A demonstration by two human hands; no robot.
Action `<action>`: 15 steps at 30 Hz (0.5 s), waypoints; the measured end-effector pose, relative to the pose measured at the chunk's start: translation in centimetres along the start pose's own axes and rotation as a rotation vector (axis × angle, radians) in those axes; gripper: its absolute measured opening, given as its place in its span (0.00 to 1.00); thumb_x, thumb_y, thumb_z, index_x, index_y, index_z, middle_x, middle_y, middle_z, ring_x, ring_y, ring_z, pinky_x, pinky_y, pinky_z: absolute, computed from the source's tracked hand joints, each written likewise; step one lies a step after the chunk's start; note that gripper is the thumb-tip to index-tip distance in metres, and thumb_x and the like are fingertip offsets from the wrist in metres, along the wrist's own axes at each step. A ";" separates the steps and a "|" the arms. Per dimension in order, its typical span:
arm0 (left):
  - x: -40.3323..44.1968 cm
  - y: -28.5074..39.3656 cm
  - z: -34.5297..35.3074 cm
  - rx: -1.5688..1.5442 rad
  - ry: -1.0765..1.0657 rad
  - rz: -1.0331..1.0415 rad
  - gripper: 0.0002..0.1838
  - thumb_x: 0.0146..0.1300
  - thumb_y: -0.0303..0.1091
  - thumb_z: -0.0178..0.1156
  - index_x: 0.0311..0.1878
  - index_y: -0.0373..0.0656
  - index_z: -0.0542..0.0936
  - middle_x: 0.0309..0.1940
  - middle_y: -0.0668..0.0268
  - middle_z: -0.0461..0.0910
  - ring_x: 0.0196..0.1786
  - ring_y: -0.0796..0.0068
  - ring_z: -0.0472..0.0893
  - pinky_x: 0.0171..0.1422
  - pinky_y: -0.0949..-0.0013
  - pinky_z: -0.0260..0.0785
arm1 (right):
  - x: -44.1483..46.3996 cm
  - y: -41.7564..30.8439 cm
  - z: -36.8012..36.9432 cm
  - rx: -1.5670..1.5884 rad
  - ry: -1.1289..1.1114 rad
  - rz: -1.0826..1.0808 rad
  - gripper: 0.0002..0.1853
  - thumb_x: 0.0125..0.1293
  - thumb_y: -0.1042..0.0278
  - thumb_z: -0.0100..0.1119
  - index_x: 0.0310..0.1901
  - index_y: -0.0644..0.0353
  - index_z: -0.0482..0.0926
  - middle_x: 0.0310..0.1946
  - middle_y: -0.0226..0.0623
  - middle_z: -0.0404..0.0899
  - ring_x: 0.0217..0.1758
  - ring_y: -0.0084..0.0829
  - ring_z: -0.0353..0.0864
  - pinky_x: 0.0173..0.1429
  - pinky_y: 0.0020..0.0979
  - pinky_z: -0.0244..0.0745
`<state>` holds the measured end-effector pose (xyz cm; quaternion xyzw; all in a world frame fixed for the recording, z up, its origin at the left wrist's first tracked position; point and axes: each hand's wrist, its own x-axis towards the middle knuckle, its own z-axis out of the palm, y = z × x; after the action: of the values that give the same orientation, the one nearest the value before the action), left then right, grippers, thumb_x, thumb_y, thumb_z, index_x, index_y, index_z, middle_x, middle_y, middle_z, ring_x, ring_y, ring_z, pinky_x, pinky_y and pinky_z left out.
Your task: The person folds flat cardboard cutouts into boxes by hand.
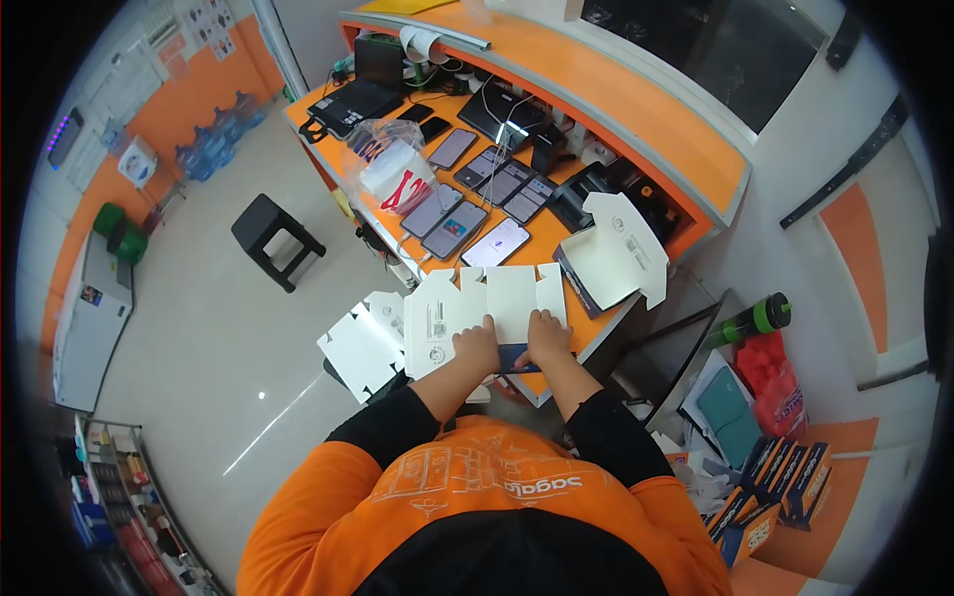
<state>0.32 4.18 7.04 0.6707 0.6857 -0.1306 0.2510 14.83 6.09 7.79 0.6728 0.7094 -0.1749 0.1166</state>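
Observation:
A cardboard box blank (512, 298), white inside with notched flaps, lies partly unfolded at the near edge of the orange desk. My left hand (478, 348) is closed at its near edge, left of a dark blue strip of its outer side. Just to the right, my right hand (547, 340) grips the same edge, fingers curled over the board. Some fingertips of both hands are hidden. Left of the blank is another flat white box blank (363, 343). A partly folded box (611, 263) stands open on the desk to the right.
Several phones (455, 228) with cables lie on the desk (552, 260). A plastic bag (397, 179) and a laptop (373, 89) are farther back. A black stool (276, 238) stands on the floor at left. Folded boxes (785, 472) and a green-black bottle (752, 318) are at right.

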 end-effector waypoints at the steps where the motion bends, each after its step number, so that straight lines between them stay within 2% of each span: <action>1: 0.1 0.1 0.0 0.003 -0.021 -0.009 0.39 0.49 0.40 0.75 0.61 0.46 0.63 0.53 0.59 0.82 0.59 0.57 0.81 0.61 0.54 0.70 | 0.2 0.0 0.1 0.011 -0.011 0.016 0.49 0.31 0.48 0.88 0.57 0.55 0.70 0.57 0.36 0.75 0.64 0.38 0.75 0.62 0.51 0.70; 5: 0.3 0.0 -0.2 0.001 -0.084 -0.031 0.44 0.46 0.42 0.79 0.63 0.48 0.63 0.56 0.60 0.80 0.62 0.56 0.79 0.62 0.53 0.70 | 0.0 0.0 -0.4 0.003 -0.060 0.000 0.48 0.32 0.48 0.87 0.56 0.54 0.70 0.57 0.35 0.75 0.65 0.39 0.74 0.61 0.50 0.71; 9: -0.2 -0.9 -0.1 -0.036 -0.086 0.053 0.46 0.46 0.47 0.79 0.65 0.49 0.64 0.60 0.59 0.77 0.65 0.55 0.76 0.64 0.49 0.68 | -1.3 2.1 0.6 0.128 0.033 -0.177 0.42 0.36 0.48 0.85 0.53 0.54 0.72 0.54 0.36 0.76 0.63 0.39 0.75 0.60 0.49 0.71; 11: -1.2 -1.7 0.4 -0.076 -0.053 0.138 0.41 0.47 0.49 0.78 0.63 0.52 0.68 0.57 0.61 0.76 0.64 0.55 0.75 0.65 0.46 0.66 | -2.1 4.3 1.9 0.205 0.026 -0.309 0.39 0.39 0.47 0.83 0.50 0.54 0.73 0.53 0.37 0.76 0.62 0.39 0.75 0.59 0.48 0.71; 12: -2.6 -1.9 0.0 -0.078 -0.035 0.187 0.40 0.47 0.49 0.78 0.62 0.53 0.70 0.56 0.62 0.76 0.63 0.55 0.75 0.65 0.46 0.66 | -2.9 5.1 2.1 0.194 0.014 -0.412 0.36 0.42 0.47 0.82 0.50 0.56 0.75 0.52 0.40 0.77 0.59 0.42 0.76 0.57 0.45 0.73; 13: -4.1 -1.9 -0.3 -0.080 -0.017 0.236 0.39 0.47 0.49 0.78 0.61 0.53 0.71 0.55 0.62 0.76 0.62 0.55 0.75 0.65 0.46 0.66 | -3.8 5.6 2.2 0.286 -0.010 -0.409 0.36 0.43 0.48 0.82 0.51 0.56 0.76 0.52 0.41 0.78 0.58 0.43 0.77 0.57 0.43 0.73; 14: -5.5 -1.9 0.2 -0.104 0.148 0.313 0.34 0.44 0.44 0.77 0.56 0.54 0.75 0.51 0.63 0.77 0.59 0.57 0.76 0.61 0.47 0.68 | -4.6 6.1 2.3 0.377 -0.032 -0.406 0.36 0.44 0.48 0.81 0.52 0.57 0.76 0.52 0.42 0.78 0.57 0.44 0.77 0.57 0.42 0.74; 15: -5.6 -2.0 1.6 -0.122 0.271 0.449 0.33 0.43 0.42 0.76 0.55 0.53 0.75 0.51 0.64 0.77 0.58 0.58 0.76 0.59 0.47 0.68 | -5.5 6.4 2.4 0.468 -0.055 -0.403 0.36 0.45 0.49 0.81 0.53 0.58 0.76 0.52 0.43 0.79 0.56 0.45 0.78 0.57 0.41 0.74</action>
<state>-1.50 -1.55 8.33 0.8010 0.5536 0.0612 0.2195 21.46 0.29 7.23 0.5222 0.7655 -0.3712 -0.0593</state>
